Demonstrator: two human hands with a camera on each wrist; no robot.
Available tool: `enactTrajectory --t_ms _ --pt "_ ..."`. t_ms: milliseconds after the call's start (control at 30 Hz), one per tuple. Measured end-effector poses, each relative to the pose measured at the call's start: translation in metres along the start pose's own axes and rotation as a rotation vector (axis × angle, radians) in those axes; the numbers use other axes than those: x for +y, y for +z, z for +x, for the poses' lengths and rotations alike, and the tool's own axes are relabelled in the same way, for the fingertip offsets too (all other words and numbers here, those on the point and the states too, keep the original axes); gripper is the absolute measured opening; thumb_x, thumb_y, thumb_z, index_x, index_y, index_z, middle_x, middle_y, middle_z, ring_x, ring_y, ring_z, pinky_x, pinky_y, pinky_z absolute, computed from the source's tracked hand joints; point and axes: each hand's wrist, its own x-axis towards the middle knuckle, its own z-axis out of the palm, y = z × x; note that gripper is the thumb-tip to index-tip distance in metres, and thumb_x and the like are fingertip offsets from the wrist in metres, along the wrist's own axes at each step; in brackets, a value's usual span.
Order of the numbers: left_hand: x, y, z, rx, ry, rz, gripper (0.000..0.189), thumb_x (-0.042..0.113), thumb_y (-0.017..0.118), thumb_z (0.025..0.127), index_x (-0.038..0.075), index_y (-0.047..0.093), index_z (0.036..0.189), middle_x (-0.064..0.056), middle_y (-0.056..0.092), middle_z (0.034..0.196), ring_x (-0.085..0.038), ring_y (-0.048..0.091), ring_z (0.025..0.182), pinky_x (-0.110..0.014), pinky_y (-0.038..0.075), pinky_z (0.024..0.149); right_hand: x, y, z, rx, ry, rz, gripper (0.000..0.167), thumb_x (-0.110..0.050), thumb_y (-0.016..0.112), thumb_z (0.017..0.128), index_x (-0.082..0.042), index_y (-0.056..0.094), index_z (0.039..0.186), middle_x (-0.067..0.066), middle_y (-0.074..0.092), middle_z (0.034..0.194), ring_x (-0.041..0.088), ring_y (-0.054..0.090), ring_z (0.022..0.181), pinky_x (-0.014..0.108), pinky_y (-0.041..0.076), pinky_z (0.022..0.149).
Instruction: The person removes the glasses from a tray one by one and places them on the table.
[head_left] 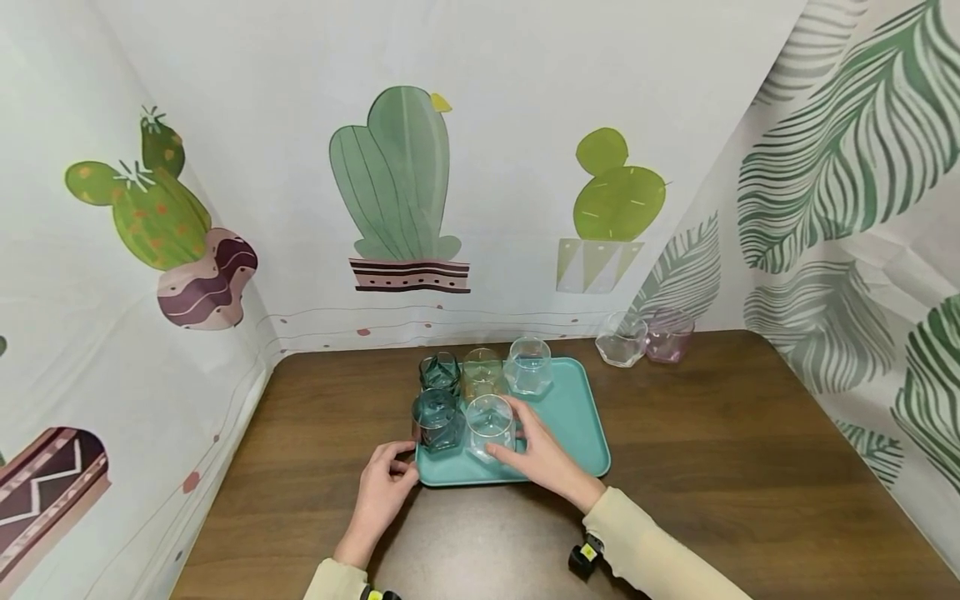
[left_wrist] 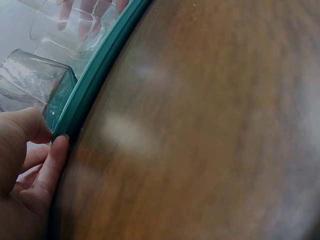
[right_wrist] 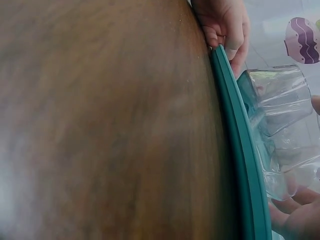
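A wooden tabletop (head_left: 735, 433) meets a cactus-printed wall (head_left: 517, 167). The left hand (head_left: 381, 490) pinches a green tray (head_left: 573, 417) by its corner; the right hand (head_left: 546, 454) curls its fingers round a clear glass (head_left: 489, 423) at its front.

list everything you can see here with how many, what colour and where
tray: one, teal, on the table
dark glasses: two, dark-tinted, left side of the tray, one behind the other
amber glass: one, pale amber, back row of the tray, middle
held glass: one, clear, front of the tray
back clear glass: one, clear, right end of the back row
off-tray clear glass: one, clear, table's back right
pink glass: one, pink-tinted, right beside it
table: one, brown wood-grain
backdrop: white, cactus and leaf prints, behind the table
left hand: one, at the tray's front left corner
right hand: one, gripping the held glass
sleeves: two, cream, on the arms
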Motion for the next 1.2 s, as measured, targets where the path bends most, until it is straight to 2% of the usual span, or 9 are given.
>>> enactTrajectory --t_ms 233,400,567,833,933,1200 --pt "0.0006 0.0002 0.0003 -0.002 0.002 -0.002 0.032 0.001 0.068 0.088 0.005 0.073 0.119 -0.013 0.065 0.122 -0.013 0.067 0.085 -0.021 0.055 0.070 0.0028 0.0023 0.0023 0.005 -0.014 0.025 0.083 -0.034 0.077 0.095 -0.011 0.032 0.162 0.010 0.037 0.163 0.031 0.039 0.148 0.055 0.045 0.110" --pt "0.0005 -0.0001 0.0008 0.005 0.005 -0.001 0.032 0.000 0.068 0.087 0.004 0.073 0.119 -0.013 0.065 0.121 -0.013 0.066 0.085 -0.021 0.055 0.070 0.0004 0.0024 0.0041 0.009 -0.016 0.039 0.083 -0.030 0.078 0.093 -0.011 0.033 0.161 0.011 0.040 0.161 0.031 0.041 0.146 0.055 0.045 0.109" --pt "0.0008 0.0000 0.0016 0.005 0.006 -0.002 0.033 0.000 0.068 0.087 0.004 0.073 0.119 -0.013 0.065 0.121 -0.013 0.066 0.085 -0.021 0.055 0.070 -0.0002 0.0023 0.0056 0.017 -0.003 0.056 0.079 -0.027 0.080 0.092 -0.017 0.037 0.157 0.013 0.045 0.158 0.029 0.044 0.144 0.055 0.045 0.109" --pt "0.0010 -0.0003 0.0016 0.000 0.009 -0.014 0.033 -0.001 0.068 0.087 0.004 0.073 0.119 -0.013 0.065 0.121 -0.012 0.066 0.084 -0.021 0.055 0.070 -0.0002 0.0019 0.0043 0.035 0.018 0.064 0.076 -0.031 0.083 0.090 -0.027 0.041 0.153 0.005 0.051 0.152 0.025 0.048 0.140 0.053 0.045 0.107" --pt "0.0006 -0.0006 0.0011 0.003 0.014 -0.013 0.033 0.000 0.068 0.087 0.004 0.074 0.119 -0.013 0.065 0.121 -0.012 0.066 0.084 -0.021 0.055 0.070 0.0000 0.0017 0.0037 0.036 0.009 0.072 0.075 -0.031 0.083 0.090 -0.026 0.042 0.152 0.007 0.052 0.151 0.027 0.049 0.138 0.054 0.046 0.105" --pt "-0.0016 0.0001 0.0009 0.004 0.013 -0.005 0.032 0.000 0.068 0.087 0.005 0.074 0.118 -0.013 0.065 0.121 -0.010 0.066 0.083 -0.020 0.055 0.070 0.0008 -0.0009 -0.0006 0.024 0.043 0.067 0.083 -0.032 0.082 0.090 -0.021 0.038 0.159 0.007 0.043 0.160 0.030 0.046 0.142 0.053 0.046 0.107"
